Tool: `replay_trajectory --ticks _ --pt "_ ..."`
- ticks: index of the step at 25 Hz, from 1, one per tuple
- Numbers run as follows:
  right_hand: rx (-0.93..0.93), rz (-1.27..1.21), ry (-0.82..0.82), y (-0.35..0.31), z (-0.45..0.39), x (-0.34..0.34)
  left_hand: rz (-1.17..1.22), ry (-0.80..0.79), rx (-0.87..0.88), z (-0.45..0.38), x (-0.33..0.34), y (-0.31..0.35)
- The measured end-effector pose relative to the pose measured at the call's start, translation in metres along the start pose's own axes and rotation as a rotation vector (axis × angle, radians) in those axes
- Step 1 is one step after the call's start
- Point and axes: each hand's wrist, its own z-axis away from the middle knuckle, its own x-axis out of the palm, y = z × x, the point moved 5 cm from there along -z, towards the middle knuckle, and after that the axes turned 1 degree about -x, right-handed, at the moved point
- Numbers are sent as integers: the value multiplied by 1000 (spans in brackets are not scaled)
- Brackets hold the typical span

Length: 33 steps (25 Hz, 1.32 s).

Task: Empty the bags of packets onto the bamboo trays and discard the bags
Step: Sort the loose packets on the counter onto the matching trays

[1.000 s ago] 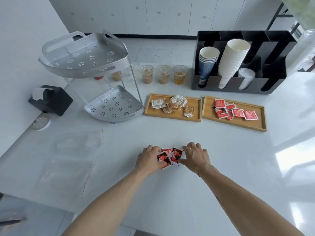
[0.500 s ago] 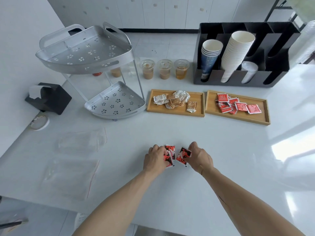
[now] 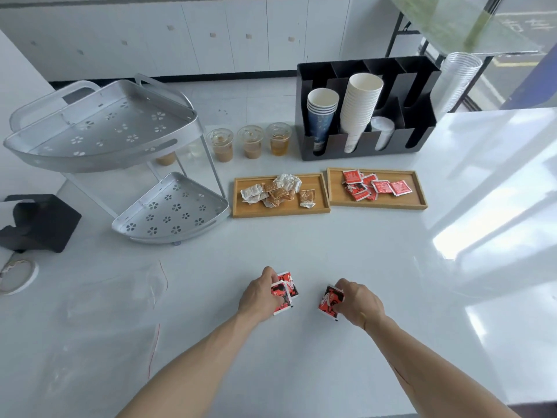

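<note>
Bare table (image 3: 316, 245) lies open between the hands and both bamboo trays (image 3: 376, 203).

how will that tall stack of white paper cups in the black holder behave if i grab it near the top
The white cup stack leans in the black holder, so it probably tips easily. Nested paper cups look light, and the top ones may slide off alone. Thin rims likely dent if squeezed.

The scene is viewed by one head-worn wide-angle camera, aimed forward and down over a white table (image 3: 391, 267). Both forearms are seen reaching away from the lens; beyond the fingers, two bamboo trays (image 3: 319, 211) are seen farther off.
</note>
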Motion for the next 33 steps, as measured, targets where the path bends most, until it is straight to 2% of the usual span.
replay_trajectory --ticks 6,10,14,20,28,33 --pt "113 27 60 21 26 1 -128 -81 98 -26 -9 13" --pt "196 -28 39 41 39 1 -199 -116 116 -30 -3 20" --pt "205 -25 -3 55 40 -5 -257 -144 147 -34 3 32" --pt "134 -63 -142 77 25 -18 -174 -332 144 -37 26 61" --pt "58 8 -197 131 -8 -81 -155 -346 121 -47 56 128" --pt "16 19 -144 169 -41 -149 -141 -342 91 -71 61 187"
